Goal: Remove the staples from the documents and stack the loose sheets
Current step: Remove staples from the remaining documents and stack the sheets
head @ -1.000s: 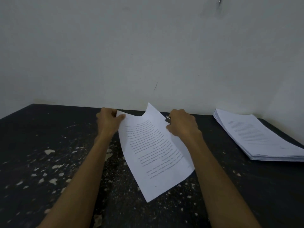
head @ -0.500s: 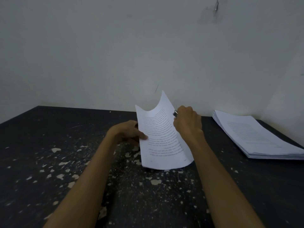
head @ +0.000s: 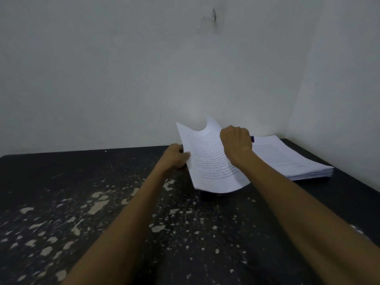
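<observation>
We are pinching the left edge of the curled sheet (head: 207,161) in our left grip (head: 176,157); our right grip (head: 236,139) is curling round a purple-tipped tool (head: 252,138), just left of the stack (head: 287,159) on the bench (head: 82,182).

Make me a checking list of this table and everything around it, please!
Surface: black table, paint chipped in pale patches.
Job's things: printed sheet held up, curled; paper stack lying flat at the right; small tool, only its bluish tip showing.
Clutter: nothing seen.
Grippers: left hand pinches the sheet's left edge; right hand, curled, grips the small tool at the sheet's right edge.
Cables: nothing seen.
Surroundings: pale wall with a small hook high up.
</observation>
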